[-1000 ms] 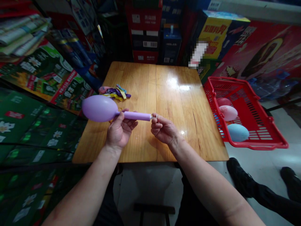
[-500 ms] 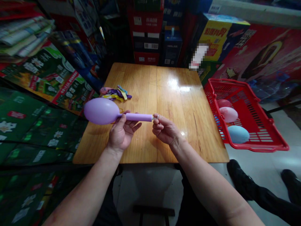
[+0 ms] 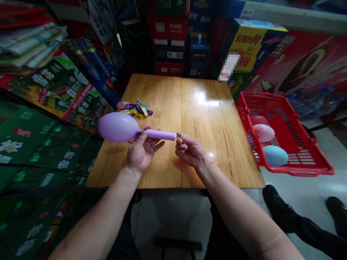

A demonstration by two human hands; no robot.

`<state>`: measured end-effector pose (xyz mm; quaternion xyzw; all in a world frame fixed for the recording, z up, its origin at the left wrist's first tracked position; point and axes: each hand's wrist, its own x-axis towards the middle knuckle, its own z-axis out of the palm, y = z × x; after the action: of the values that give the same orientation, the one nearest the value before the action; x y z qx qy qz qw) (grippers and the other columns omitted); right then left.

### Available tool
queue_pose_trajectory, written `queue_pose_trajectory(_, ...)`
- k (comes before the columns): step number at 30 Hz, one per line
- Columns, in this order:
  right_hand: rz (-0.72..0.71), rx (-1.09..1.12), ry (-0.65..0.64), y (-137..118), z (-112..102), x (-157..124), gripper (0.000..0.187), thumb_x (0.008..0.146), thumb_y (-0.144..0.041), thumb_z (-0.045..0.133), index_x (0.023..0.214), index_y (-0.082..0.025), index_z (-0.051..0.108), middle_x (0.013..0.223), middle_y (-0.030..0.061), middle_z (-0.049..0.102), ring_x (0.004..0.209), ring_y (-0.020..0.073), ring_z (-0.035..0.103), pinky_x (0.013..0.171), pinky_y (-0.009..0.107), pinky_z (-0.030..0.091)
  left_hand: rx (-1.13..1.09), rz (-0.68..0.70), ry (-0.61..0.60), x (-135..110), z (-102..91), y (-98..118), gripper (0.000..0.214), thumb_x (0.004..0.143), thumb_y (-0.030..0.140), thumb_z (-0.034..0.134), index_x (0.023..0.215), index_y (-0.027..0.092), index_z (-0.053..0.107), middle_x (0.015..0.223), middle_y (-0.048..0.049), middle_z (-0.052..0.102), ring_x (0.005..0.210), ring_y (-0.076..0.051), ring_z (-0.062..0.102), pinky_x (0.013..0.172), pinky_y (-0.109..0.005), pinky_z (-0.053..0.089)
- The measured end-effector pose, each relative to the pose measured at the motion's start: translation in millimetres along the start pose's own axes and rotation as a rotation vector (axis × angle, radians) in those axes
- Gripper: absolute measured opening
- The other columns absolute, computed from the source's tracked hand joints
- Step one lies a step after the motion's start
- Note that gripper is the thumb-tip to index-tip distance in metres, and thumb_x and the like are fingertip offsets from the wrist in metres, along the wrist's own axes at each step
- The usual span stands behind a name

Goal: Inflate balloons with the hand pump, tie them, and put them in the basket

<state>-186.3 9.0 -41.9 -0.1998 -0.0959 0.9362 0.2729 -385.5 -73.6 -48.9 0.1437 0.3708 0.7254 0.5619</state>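
My left hand (image 3: 141,153) holds a purple tube-shaped hand pump (image 3: 159,134) across its palm, with the thumb over it. An inflated lilac balloon (image 3: 118,126) sits on the pump's left end, beyond my left hand. My right hand (image 3: 188,151) is at the pump's other end, its fingertips pinching a small white ring (image 3: 180,136). A small heap of uninflated balloons (image 3: 135,109) in purple, yellow, pink and blue lies on the table, just behind the lilac balloon.
The wooden table (image 3: 206,108) has a glossy top. To its right a red plastic basket (image 3: 295,122) holds red, pink and blue inflated balloons. Stacked cartons and printed boxes surround the area. Another person's black-clad legs and shoes (image 3: 273,207) are at lower right.
Both hands and the pump with its balloon have shifted slightly right. The view has drifted a little, and my grip looks unchanged.
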Motion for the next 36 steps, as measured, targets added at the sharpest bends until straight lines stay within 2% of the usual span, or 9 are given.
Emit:
queue_pose_trajectory(5,0.019,0.017,-0.015,7.0,-2.6,5.0,0.011,0.093,-0.015,0.063,0.104,-0.017,0.062,0.072,-0.0033,0.065,0.048,0.0030,0.044,0.048,0.012,0.041,0.017,-0.005,0.025,-0.8,3.5,-8.4,0.020,0.094,0.037,0.063,0.110,0.028,0.070,0.107,-0.0070,0.077,0.099,-0.025,0.073,0.084,-0.042,0.061)
queue_pose_trajectory(10,0.047,-0.022,0.032,-8.1,1.5,-2.0,0.009,0.093,-0.017,0.063,0.102,-0.017,0.063,0.070,-0.0029,0.065,0.048,0.0039,0.045,0.047,0.013,0.041,-0.003,0.012,0.118,3.8,0.9,3.0,0.018,0.094,0.035,0.061,0.106,0.024,0.071,0.096,-0.0086,0.076,0.089,-0.022,0.074,0.078,-0.035,0.061)
queue_pose_trajectory(13,-0.016,-0.023,0.045,-18.7,4.7,-8.3,0.006,0.094,-0.016,0.059,0.098,-0.016,0.063,0.067,-0.0041,0.063,0.046,0.0037,0.042,0.045,0.014,0.039,-0.010,0.094,0.160,5.3,-1.6,12.6,0.022,0.092,0.038,0.065,0.107,0.023,0.071,0.102,-0.0094,0.076,0.094,-0.022,0.073,0.079,-0.033,0.060)
queue_pose_trajectory(15,-0.062,-0.005,0.034,-19.1,5.1,-9.8,0.007,0.095,-0.015,0.057,0.097,-0.016,0.063,0.066,-0.0045,0.062,0.046,0.0035,0.043,0.046,0.013,0.038,-0.010,0.131,0.146,3.5,-0.7,13.5,0.027,0.090,0.042,0.067,0.111,0.025,0.069,0.110,-0.0097,0.075,0.103,-0.024,0.071,0.083,-0.036,0.060)
queue_pose_trajectory(18,-0.036,-0.002,0.006,-8.4,3.1,-6.7,0.007,0.095,-0.015,0.058,0.100,-0.016,0.063,0.069,-0.0030,0.065,0.048,0.0038,0.046,0.048,0.014,0.041,-0.005,0.056,0.065,-2.6,5.1,3.0,0.028,0.092,0.043,0.066,0.115,0.028,0.067,0.114,-0.0085,0.074,0.109,-0.027,0.070,0.089,-0.045,0.058)
queue_pose_trajectory(23,0.010,-0.015,-0.005,5.9,-1.4,1.8,0.013,0.091,-0.017,0.067,0.102,-0.018,0.062,0.070,-0.0042,0.064,0.048,0.0039,0.045,0.047,0.013,0.041,-0.037,0.015,0.057,-8.2,11.9,-14.1,0.022,0.094,0.036,0.063,0.113,0.025,0.067,0.107,-0.0090,0.076,0.100,-0.025,0.072,0.086,-0.041,0.059)
queue_pose_trajectory(28,0.060,-0.033,0.021,-7.8,-0.7,0.6,0.011,0.091,-0.015,0.064,0.103,-0.016,0.062,0.070,-0.0030,0.064,0.049,0.0037,0.045,0.048,0.013,0.041,-0.041,-0.017,0.117,0.3,3.1,-2.2,0.020,0.094,0.034,0.063,0.109,0.022,0.069,0.102,-0.0096,0.076,0.096,-0.021,0.072,0.082,-0.033,0.059)
queue_pose_trajectory(31,0.031,-0.034,0.053,-20.6,0.8,-3.0,0.007,0.094,-0.016,0.059,0.099,-0.016,0.064,0.068,-0.0028,0.063,0.047,0.0041,0.044,0.046,0.014,0.040,-0.038,0.046,0.164,5.3,-3.8,8.3,0.022,0.091,0.035,0.067,0.106,0.021,0.071,0.099,-0.0079,0.076,0.094,-0.020,0.072,0.082,-0.032,0.058)
queue_pose_trajectory(36,-0.015,-0.005,0.063,-15.0,1.3,-0.9,0.005,0.094,-0.015,0.062,0.098,-0.017,0.064,0.068,-0.0050,0.063,0.047,0.0035,0.043,0.046,0.013,0.039,0.007,0.080,0.097,-1.5,0.9,3.2,0.028,0.088,0.040,0.071,0.113,0.026,0.069,0.111,-0.0072,0.075,0.103,-0.023,0.071,0.087,-0.039,0.057)
